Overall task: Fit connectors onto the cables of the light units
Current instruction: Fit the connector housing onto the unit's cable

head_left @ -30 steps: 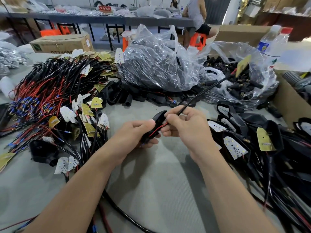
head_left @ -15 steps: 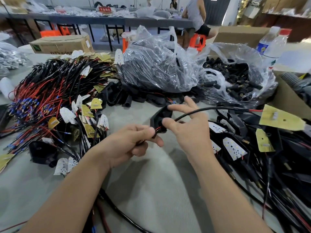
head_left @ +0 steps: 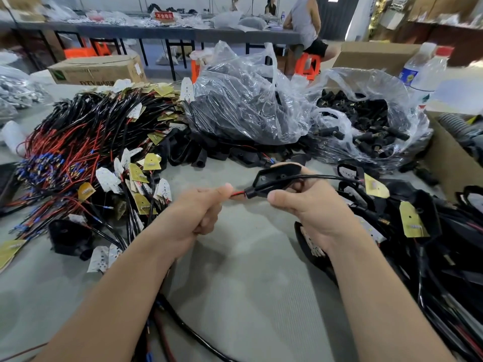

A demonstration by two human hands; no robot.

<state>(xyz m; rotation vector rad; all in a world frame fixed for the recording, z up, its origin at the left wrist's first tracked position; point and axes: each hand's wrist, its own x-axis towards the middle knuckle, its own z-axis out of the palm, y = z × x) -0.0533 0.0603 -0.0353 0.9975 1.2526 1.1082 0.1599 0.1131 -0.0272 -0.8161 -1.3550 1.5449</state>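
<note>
My right hand point(head_left: 311, 207) grips a black plastic light housing point(head_left: 274, 177) above the middle of the table. A black cable point(head_left: 326, 176) runs out of the housing to the right, ending at a yellow board point(head_left: 374, 186). Red and black wires point(head_left: 237, 193) stick out of the housing's narrow left end. My left hand point(head_left: 201, 212) pinches those wire ends between thumb and fingers, close to the housing. The wire tips are hidden inside my left hand.
A heap of red and black cables with small boards point(head_left: 86, 152) covers the left. Two clear bags of black parts point(head_left: 251, 100) point(head_left: 371, 121) stand behind. Finished units point(head_left: 431, 244) pile up on the right beside a cardboard box point(head_left: 449, 163). Water bottles point(head_left: 423, 71) stand at back right.
My left hand has drawn the wires out leftward through the housing. The housing has turned flat in my right hand, and the yellow board has slid in closer from the right.
</note>
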